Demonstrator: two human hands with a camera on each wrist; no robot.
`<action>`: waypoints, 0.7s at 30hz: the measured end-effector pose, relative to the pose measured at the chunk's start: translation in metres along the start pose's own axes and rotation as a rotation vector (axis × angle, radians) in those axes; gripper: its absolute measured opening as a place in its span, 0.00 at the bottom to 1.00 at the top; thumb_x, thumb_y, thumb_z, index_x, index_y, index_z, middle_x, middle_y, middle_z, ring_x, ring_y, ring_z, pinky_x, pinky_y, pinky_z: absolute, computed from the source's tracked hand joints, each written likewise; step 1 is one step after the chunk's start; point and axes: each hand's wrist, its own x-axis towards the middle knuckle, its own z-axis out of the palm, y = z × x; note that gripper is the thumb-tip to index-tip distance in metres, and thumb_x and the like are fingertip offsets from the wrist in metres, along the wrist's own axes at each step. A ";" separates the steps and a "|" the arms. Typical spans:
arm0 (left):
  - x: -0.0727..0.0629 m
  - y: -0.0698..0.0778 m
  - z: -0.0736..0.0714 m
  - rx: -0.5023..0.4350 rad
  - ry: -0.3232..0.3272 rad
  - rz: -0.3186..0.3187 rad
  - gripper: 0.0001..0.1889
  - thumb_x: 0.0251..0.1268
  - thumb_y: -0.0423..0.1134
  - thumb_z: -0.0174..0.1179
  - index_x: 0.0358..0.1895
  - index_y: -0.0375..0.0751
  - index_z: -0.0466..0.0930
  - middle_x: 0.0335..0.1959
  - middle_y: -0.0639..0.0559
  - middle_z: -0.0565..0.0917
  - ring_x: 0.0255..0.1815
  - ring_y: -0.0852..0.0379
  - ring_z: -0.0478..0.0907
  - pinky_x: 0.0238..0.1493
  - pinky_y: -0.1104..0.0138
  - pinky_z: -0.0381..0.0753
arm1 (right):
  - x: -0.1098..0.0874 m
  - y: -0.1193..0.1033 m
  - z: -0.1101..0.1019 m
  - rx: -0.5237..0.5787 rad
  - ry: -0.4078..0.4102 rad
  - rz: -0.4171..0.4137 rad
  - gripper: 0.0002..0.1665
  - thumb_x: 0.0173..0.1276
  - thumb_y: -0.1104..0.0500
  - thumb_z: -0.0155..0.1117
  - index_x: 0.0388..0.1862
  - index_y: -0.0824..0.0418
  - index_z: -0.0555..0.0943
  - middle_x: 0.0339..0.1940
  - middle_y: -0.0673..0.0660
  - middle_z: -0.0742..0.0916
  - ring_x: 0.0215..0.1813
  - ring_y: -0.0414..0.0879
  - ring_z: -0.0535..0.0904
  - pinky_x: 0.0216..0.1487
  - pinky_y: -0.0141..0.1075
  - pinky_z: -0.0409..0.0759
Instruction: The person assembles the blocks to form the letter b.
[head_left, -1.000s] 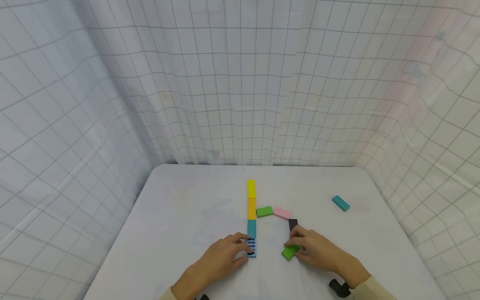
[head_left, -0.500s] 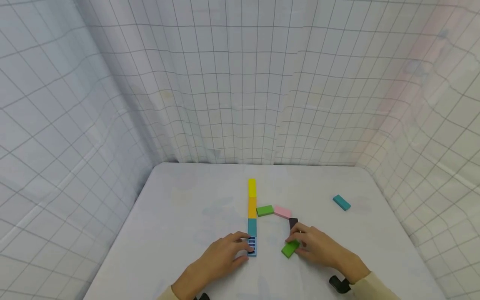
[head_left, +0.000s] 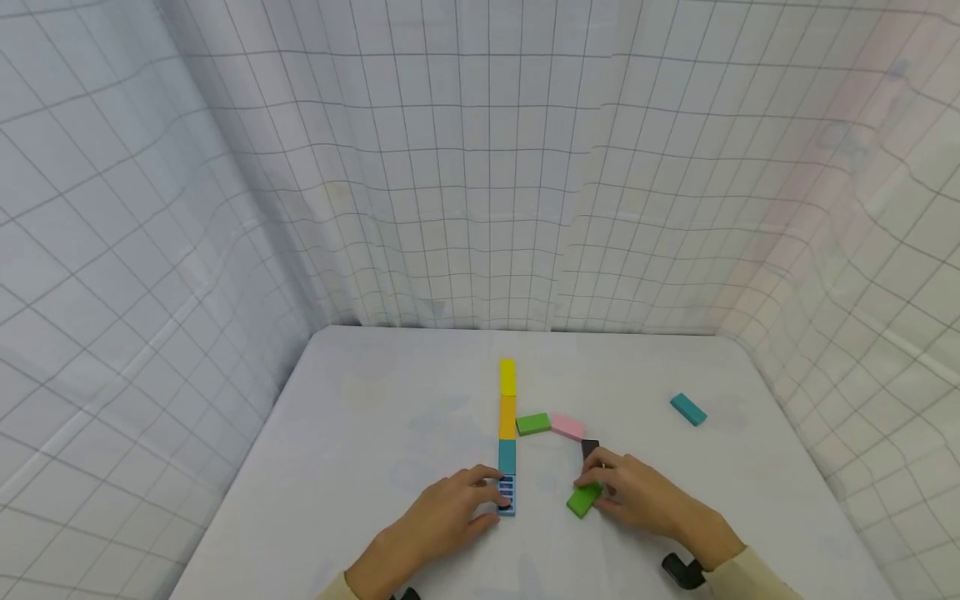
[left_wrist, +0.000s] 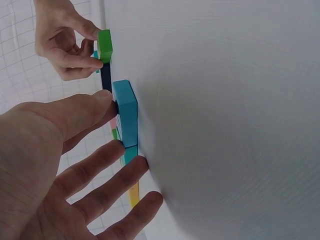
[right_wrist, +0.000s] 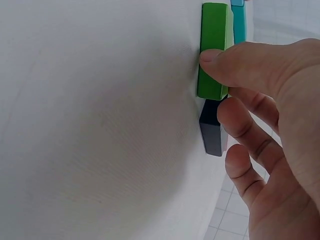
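My right hand (head_left: 637,496) pinches a green block (head_left: 583,502) between thumb and fingers. In the right wrist view the thumb lies across the green block's face, and its end meets a black block (right_wrist: 212,132). My left hand (head_left: 447,515) rests its fingertips on a blue block (head_left: 507,490) with a printed pattern on top. That blue block forms the near end of a straight row with a teal block (head_left: 507,457), an orange block (head_left: 507,417) and a yellow block (head_left: 507,377). A second green block (head_left: 533,424) and a pink block (head_left: 567,427) curve from the row toward the black one.
A loose teal block (head_left: 688,409) lies at the back right of the white table (head_left: 375,417). Gridded white curtains (head_left: 510,167) enclose the table at the back and sides. Dark camera mounts (head_left: 682,572) sit at the wrists.
The right hand has turned the green block slightly and nudged it up against the black block. The left hand stays on the blue block.
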 end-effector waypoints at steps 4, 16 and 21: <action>0.000 0.000 -0.001 -0.005 0.004 0.004 0.11 0.82 0.46 0.76 0.61 0.61 0.97 0.76 0.56 0.87 0.67 0.53 0.90 0.63 0.54 0.95 | 0.002 0.000 0.000 0.003 -0.011 0.007 0.21 0.76 0.64 0.84 0.64 0.49 0.95 0.64 0.46 0.86 0.48 0.29 0.79 0.51 0.30 0.88; 0.001 -0.001 -0.001 -0.012 -0.022 -0.021 0.12 0.83 0.47 0.76 0.62 0.63 0.97 0.76 0.57 0.86 0.68 0.55 0.89 0.65 0.54 0.95 | 0.004 -0.002 -0.001 0.007 -0.038 0.053 0.22 0.76 0.64 0.83 0.65 0.47 0.95 0.65 0.45 0.86 0.49 0.29 0.79 0.53 0.31 0.88; 0.002 -0.001 -0.002 -0.013 -0.029 -0.033 0.12 0.83 0.47 0.76 0.62 0.63 0.97 0.77 0.58 0.86 0.68 0.54 0.89 0.66 0.53 0.95 | 0.004 -0.002 -0.001 0.005 -0.043 0.057 0.22 0.77 0.63 0.82 0.66 0.47 0.94 0.66 0.44 0.86 0.50 0.30 0.80 0.54 0.32 0.89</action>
